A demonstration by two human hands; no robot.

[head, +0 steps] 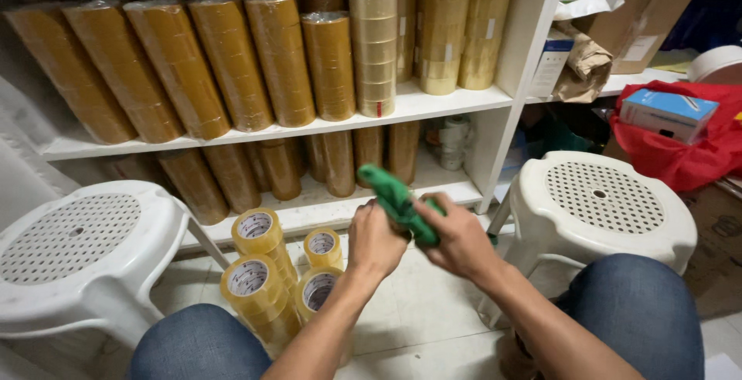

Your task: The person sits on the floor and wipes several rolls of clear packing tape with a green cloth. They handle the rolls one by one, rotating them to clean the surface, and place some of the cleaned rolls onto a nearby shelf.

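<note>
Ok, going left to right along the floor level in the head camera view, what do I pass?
Left white stool → stacks of tape rolls on the floor → left hand → green object gripped by both hands → right hand → right white stool → red bag.

Open floor (433, 310) at centre bottom, between the knees, gives the hands (417, 237) room to drop straight down. Lower left of centre, four stacks of tape rolls (274, 276) block the tiles. A white stool (85, 248) closes off the left edge, another stool (603, 202) the right. Straight ahead, the shelf (433, 102) is packed with wrapped tape tubes (232, 63) on both levels; only the lower shelf's right end shows a gap.
</note>
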